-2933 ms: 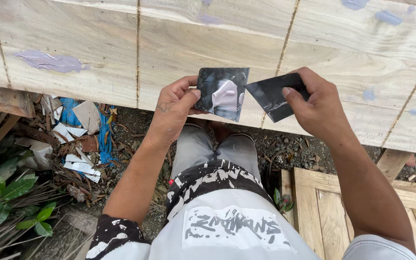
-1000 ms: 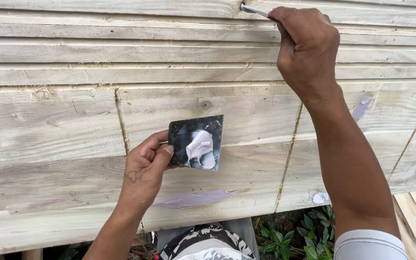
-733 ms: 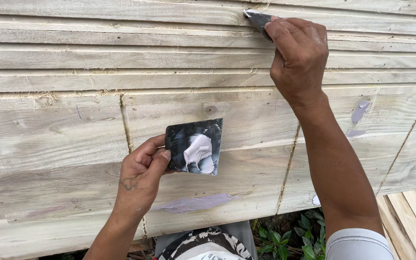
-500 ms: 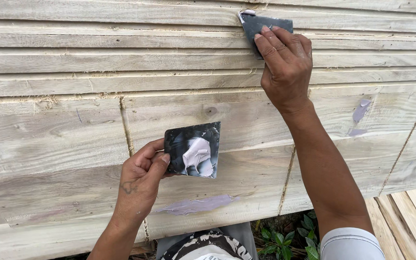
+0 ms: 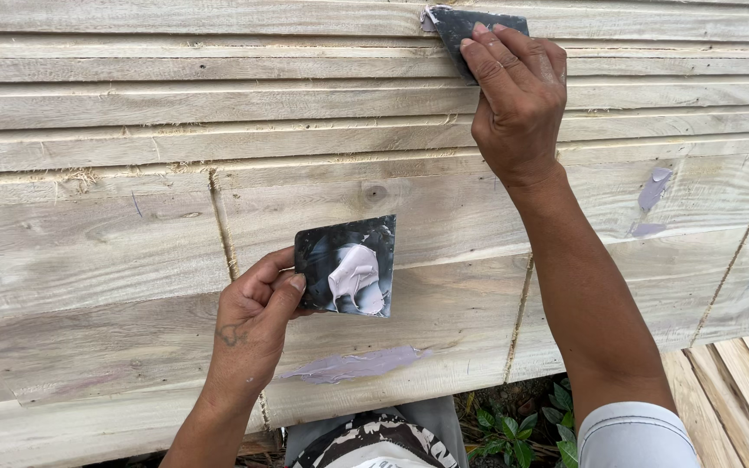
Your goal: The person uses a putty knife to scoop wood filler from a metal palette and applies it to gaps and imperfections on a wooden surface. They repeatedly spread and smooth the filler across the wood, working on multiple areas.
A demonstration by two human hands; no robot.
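My left hand [image 5: 253, 325] pinches a dark square card [image 5: 346, 266] by its left edge; a blob of pale lilac putty [image 5: 353, 276] sits on the card. My right hand [image 5: 517, 95] reaches up and presses a second dark card [image 5: 470, 30] flat against the top of the pale wooden plank wall [image 5: 114, 208]. A little putty shows at that card's upper left corner. My fingers cover most of the upper card.
Smears of lilac putty mark the planks: one below the left card [image 5: 357, 364] and two at the right [image 5: 654, 189]. Vertical seams run between boards. Green plants [image 5: 513, 425] and a slatted wooden pallet [image 5: 739, 390] lie at the bottom right.
My view rose from the ground to the wall. My right hand lifted its card to the top plank and has drawn it slightly down and right. The left hand stayed steady.
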